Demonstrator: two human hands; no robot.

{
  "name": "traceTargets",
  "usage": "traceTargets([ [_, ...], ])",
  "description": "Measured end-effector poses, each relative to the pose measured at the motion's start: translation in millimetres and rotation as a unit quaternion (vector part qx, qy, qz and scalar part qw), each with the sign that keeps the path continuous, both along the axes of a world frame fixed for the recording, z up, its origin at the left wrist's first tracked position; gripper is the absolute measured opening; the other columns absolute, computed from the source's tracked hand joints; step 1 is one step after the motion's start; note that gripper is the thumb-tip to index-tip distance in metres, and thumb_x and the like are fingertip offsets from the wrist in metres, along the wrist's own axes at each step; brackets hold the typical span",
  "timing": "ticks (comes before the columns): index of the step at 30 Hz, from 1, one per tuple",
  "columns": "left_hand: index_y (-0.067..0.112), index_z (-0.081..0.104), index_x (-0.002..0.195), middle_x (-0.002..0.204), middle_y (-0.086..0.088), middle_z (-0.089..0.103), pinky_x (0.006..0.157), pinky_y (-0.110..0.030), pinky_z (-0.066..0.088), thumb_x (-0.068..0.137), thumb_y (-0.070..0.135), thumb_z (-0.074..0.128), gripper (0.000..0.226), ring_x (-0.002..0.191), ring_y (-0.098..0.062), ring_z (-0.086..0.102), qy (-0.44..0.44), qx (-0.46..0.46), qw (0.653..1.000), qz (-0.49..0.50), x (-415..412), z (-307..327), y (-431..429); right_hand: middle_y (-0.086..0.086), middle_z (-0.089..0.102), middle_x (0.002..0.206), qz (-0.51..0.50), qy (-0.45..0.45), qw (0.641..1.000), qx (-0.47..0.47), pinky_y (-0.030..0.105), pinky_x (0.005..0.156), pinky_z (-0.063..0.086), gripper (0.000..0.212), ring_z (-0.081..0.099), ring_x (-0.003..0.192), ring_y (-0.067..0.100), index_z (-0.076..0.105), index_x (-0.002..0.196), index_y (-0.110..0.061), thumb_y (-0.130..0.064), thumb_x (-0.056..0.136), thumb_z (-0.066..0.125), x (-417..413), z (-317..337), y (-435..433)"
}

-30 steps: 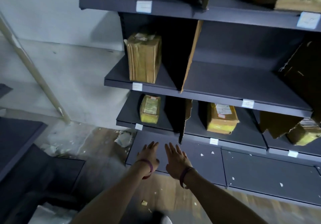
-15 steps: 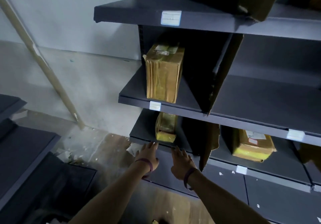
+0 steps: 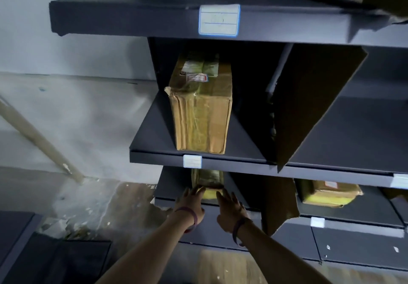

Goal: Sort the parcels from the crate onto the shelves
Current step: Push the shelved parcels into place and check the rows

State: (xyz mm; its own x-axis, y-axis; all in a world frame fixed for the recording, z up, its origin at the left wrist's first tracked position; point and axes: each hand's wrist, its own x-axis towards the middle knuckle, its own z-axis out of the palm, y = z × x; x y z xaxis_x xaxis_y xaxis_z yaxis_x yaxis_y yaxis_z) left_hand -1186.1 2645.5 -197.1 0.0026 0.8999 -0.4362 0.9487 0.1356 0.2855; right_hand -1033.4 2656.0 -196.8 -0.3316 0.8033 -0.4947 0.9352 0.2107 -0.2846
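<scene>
A small yellow-brown parcel (image 3: 208, 183) lies on the lower dark shelf (image 3: 170, 187), partly hidden by the shelf above. My left hand (image 3: 191, 204) reaches to its left front corner with straight fingers that touch it. My right hand (image 3: 231, 209) reaches to its right front corner, fingers straight. A tall taped cardboard parcel (image 3: 201, 109) stands on the middle shelf (image 3: 220, 162). Another flat parcel (image 3: 326, 193) lies further right on the lower shelf.
Cardboard dividers (image 3: 309, 103) split the shelves into bays. White labels (image 3: 219, 20) mark the shelf edges. A pale pole (image 3: 39, 142) leans against the wall at left. Paper scraps litter the floor (image 3: 77, 224). A dark flat surface (image 3: 13, 235) sits at lower left.
I have moved closer to the shelves. Both hands have gone forward and up from the bottom shelf front to the small parcel on the lower shelf.
</scene>
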Motion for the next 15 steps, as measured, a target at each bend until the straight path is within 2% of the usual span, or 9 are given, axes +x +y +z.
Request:
traceTargets([
  [6,0.033,0.007,0.152,0.161,0.007,0.0,0.116,-0.048,0.022,0.093,0.019,0.05,0.075,0.148,-0.027,0.002,0.015,-0.022,0.999,-0.032,-10.4,-17.7,24.0,0.003,-0.014,0.162,-0.059,0.019,0.998,-0.032,0.049,0.12,0.012,0.081,-0.009,0.147,0.037,-0.011,0.154,-0.019,-0.015,0.094,0.044,-12.0,-17.3,24.4],
  [10,0.032,0.004,0.153,0.161,0.01,-0.004,0.117,-0.051,0.018,0.094,0.021,0.049,0.075,0.148,-0.024,-0.002,0.035,-0.039,0.997,-0.049,-19.9,-20.3,29.9,-0.001,-0.012,0.162,-0.064,0.019,0.997,-0.04,0.048,0.119,0.015,0.082,-0.007,0.148,0.035,-0.01,0.154,-0.018,-0.01,0.093,0.044,-18.8,-23.9,30.2],
  [15,0.026,0.004,0.153,0.161,0.006,-0.004,0.116,-0.047,0.021,0.094,0.021,0.049,0.075,0.148,-0.022,-0.003,0.053,-0.034,0.997,-0.046,-27.5,-18.8,43.1,0.0,-0.012,0.162,-0.059,0.022,0.997,-0.039,0.048,0.12,0.012,0.08,-0.007,0.148,0.033,-0.008,0.154,-0.02,-0.006,0.093,0.04,-28.8,-27.5,38.9],
])
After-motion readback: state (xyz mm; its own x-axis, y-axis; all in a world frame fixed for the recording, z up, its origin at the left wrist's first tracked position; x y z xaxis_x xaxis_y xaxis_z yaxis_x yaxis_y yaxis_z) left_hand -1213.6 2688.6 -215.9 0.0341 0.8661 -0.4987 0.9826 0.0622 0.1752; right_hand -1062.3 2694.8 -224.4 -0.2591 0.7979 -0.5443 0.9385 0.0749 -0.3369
